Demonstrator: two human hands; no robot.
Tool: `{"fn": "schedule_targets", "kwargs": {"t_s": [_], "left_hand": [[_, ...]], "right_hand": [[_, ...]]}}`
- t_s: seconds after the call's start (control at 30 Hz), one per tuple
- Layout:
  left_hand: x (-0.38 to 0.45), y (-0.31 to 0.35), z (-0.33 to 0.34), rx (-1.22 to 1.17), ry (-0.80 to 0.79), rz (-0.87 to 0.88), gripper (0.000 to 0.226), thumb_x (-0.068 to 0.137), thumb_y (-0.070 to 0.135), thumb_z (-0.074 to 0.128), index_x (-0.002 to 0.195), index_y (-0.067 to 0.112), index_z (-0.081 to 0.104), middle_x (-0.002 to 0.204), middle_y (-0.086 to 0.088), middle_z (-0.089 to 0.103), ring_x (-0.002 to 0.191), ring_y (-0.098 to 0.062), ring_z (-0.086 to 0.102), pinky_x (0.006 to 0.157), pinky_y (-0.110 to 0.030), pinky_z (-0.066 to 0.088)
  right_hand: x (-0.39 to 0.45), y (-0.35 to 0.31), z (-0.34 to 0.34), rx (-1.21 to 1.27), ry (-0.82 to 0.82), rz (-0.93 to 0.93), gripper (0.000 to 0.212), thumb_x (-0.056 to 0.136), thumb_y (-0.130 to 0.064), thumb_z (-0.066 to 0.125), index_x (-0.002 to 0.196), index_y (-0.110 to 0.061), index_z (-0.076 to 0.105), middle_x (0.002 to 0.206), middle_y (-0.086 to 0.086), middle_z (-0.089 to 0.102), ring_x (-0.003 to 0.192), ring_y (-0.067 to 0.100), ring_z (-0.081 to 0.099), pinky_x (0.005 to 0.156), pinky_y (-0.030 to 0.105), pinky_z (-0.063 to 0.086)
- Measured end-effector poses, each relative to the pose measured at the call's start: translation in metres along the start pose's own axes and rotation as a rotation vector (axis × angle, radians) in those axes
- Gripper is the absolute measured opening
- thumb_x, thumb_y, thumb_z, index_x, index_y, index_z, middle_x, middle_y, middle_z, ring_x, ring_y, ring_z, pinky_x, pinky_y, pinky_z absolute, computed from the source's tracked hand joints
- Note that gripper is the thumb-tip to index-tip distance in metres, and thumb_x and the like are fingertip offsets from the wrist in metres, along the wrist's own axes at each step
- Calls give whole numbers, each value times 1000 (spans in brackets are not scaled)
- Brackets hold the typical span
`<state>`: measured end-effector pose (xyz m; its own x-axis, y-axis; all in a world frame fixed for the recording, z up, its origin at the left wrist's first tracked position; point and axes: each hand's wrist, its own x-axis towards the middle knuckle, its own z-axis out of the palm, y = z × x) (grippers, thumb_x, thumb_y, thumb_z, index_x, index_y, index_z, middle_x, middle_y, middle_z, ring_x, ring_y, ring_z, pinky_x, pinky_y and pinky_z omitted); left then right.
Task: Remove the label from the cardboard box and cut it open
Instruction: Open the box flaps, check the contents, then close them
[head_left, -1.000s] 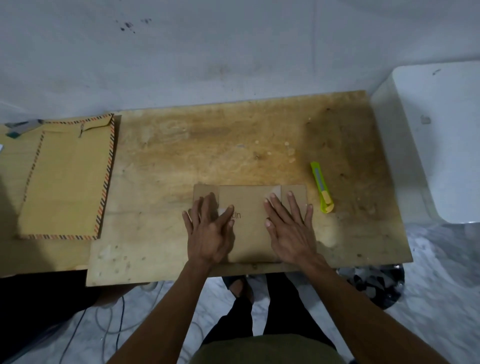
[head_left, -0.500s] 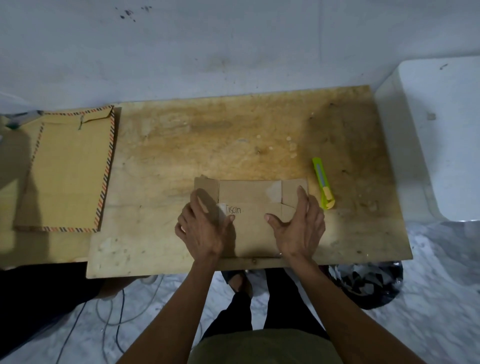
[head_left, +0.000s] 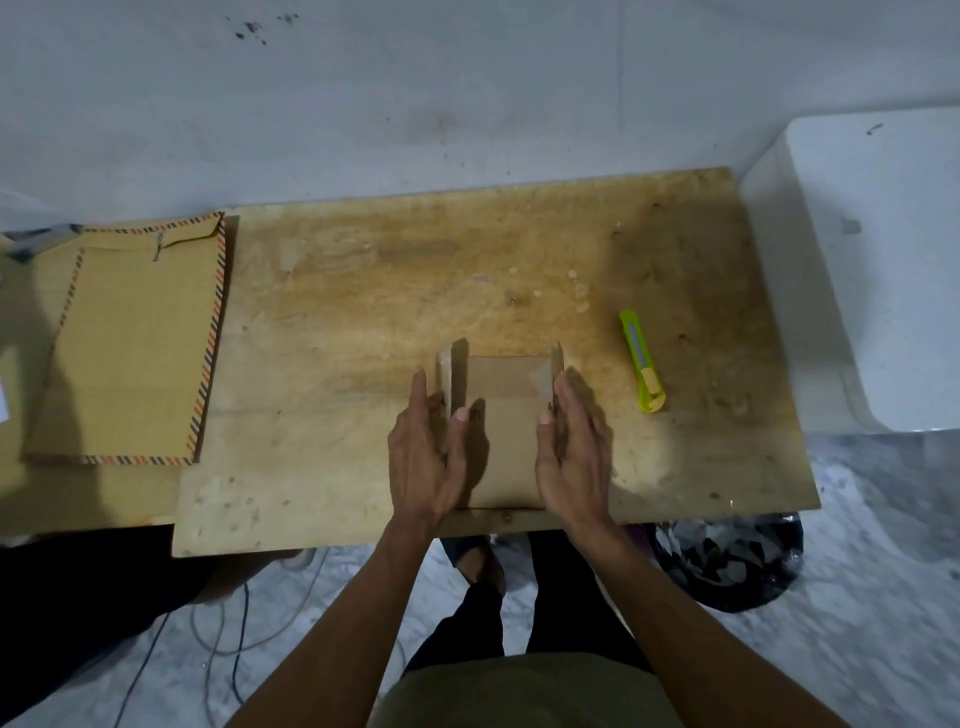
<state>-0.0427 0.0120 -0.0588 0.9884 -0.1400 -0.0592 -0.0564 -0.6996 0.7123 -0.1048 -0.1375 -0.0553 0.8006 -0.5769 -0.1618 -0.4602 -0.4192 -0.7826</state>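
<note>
Since a moment ago our left hand (head_left: 423, 457) and right hand (head_left: 574, 452), open-palmed, have stood the flat brown cardboard box's (head_left: 501, 431) side flaps upright near the desk's (head_left: 363, 312) front edge, so we should press evenly, neither grip closing on anything.

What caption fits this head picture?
Two hands fold up a cardboard box's sides beside a green cutter.

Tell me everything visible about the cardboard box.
The cardboard box is plain brown, worn-looking cardboard lying near the front edge of the wooden table. Its middle panel lies flat; the two side panels stand up, pressed by the left hand and right hand, thumbs on the panel. A pale torn patch shows near its far right corner, and a bit of dark writing peeks out beside the left thumb.
</note>
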Motion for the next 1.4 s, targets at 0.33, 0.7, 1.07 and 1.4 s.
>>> {"fn": "schedule_targets", "kwargs": {"t_s": [0.33,0.7,1.07,1.4], "left_hand": [[-6,-6,8,31,-109,25,58,105,41,36,157,21,20,138,-2,61,130,-17,46,100,-19,30],[17,-27,14,287,-174,191,57,102,39,43,153,16,32,149,-12,43,133,-31,38,110,-50,34],[18,-42,32,569,-354,99,60,104,50,14,157,34,-7,166,6,-16,152,-23,-18,120,-60,-6],[12,-34,43,678,-167,101,59,103,49,30,158,26,21,166,-4,16,153,-33,12,117,-66,7]], "right_hand": [[1,6,15,-1,-153,34,48,103,-48,29,150,-39,23,145,-12,52,139,10,39,113,25,30],[16,20,36,-381,-59,-92,50,103,-38,32,152,-24,30,161,-3,25,140,20,25,110,45,28],[19,45,56,-678,14,-96,55,102,-43,30,155,-30,22,164,9,14,152,29,11,116,62,14],[32,44,53,-805,-5,-171,56,101,-49,26,155,-36,16,165,5,14,152,28,9,114,67,6]]}}
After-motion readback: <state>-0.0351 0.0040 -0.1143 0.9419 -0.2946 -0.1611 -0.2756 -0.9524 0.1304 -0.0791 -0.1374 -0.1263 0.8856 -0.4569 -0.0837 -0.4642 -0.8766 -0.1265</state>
